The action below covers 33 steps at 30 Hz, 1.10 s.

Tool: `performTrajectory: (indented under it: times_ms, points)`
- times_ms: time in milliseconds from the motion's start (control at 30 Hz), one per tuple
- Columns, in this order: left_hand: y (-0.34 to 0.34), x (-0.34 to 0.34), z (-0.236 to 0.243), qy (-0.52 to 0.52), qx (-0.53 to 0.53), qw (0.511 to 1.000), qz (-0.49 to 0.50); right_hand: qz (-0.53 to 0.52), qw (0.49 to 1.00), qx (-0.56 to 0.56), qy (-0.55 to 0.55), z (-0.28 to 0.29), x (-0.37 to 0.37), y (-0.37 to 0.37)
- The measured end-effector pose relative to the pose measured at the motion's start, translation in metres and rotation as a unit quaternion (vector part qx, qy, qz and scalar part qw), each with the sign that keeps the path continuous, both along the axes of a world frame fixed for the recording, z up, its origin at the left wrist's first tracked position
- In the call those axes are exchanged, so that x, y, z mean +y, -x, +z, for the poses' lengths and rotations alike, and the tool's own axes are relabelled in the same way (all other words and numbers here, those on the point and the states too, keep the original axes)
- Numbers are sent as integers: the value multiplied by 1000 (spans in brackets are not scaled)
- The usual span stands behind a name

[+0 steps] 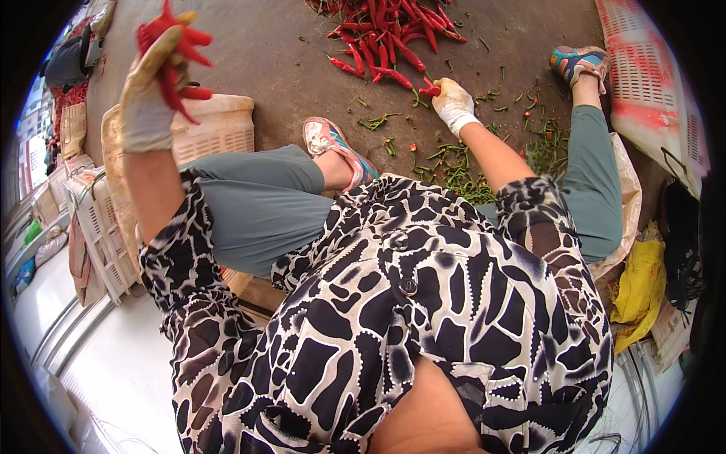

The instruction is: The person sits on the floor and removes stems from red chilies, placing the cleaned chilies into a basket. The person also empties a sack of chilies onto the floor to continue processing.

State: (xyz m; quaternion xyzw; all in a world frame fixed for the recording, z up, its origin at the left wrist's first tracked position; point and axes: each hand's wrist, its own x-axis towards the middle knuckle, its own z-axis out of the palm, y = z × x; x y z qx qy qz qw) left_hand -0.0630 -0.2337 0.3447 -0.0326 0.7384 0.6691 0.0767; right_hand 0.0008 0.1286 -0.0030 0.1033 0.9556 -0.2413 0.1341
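My left hand, in a soiled pale glove, is raised at the upper left, above the rim of a basket. Its fingers are closed round a bunch of red chili peppers, whose ends stick out on both sides. Low over the floor, my right hand, gloved too, pinches a red chili pepper at its fingertips. Just beyond that hand lies a heap of red chili peppers, with some loose ones at its near edge. Green pepper stems are strewn on the floor below my right wrist.
A cream plastic basket stands by my left leg. To the far right is a red-stained white crate. A yellow cloth or bag lies beside my right thigh. More crates stand at the left.
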Motion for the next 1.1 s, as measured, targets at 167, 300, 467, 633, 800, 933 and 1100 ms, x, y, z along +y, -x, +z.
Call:
performTrajectory:
  times_ms: [167, 300, 467, 633, 800, 933, 1100]
  points:
    - [-79, -165, 76, 331, 97, 881, 323, -321, 747, -183, 552, 23, 47, 6]
    - [-121, -250, 45, 602, -74, 763, 226, -206, 653, -166, 709, 84, 14, 49]
    - [-145, -169, 69, 475, -44, 850, 222, 108, 672, -10, 732, 244, -167, 115]
    - [-151, 19, 54, 416, 5, 890, -189, 336, 704, -19, 625, 389, -348, 75]
    - [-109, 84, -1, 396, 197, 848, -293, 313, 772, 160, 529, 309, -267, 115]
    - [-72, 105, -53, 361, 165, 874, -281, 135, 990, 28, 28, 152, -78, 115]
    - [-24, 154, -162, 392, 11, 887, -243, 73, 984, -35, -156, 21, -23, 45]
